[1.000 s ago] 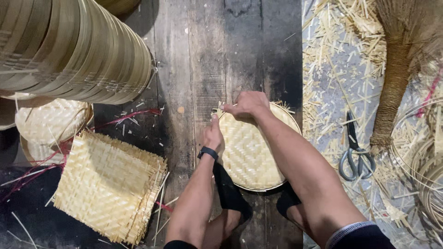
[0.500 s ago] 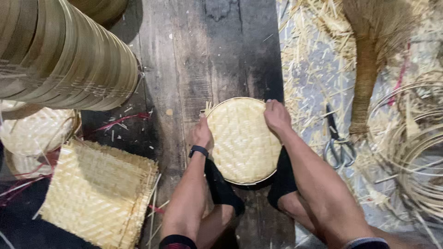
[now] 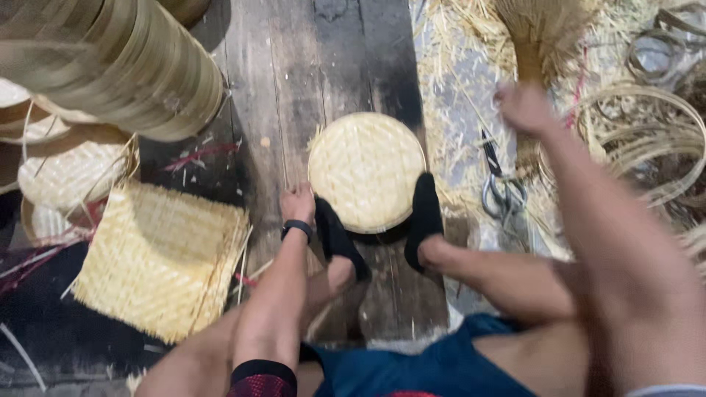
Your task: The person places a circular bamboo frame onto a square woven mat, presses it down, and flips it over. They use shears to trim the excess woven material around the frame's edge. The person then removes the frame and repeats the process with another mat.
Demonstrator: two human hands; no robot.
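Left hand (image 3: 297, 204) beside round woven tray (image 3: 365, 170), right hand (image 3: 523, 107) raised

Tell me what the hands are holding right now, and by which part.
Nothing is held. The left hand rests on the floor beside the round woven tray. The right hand is raised, blurred, apparently empty.
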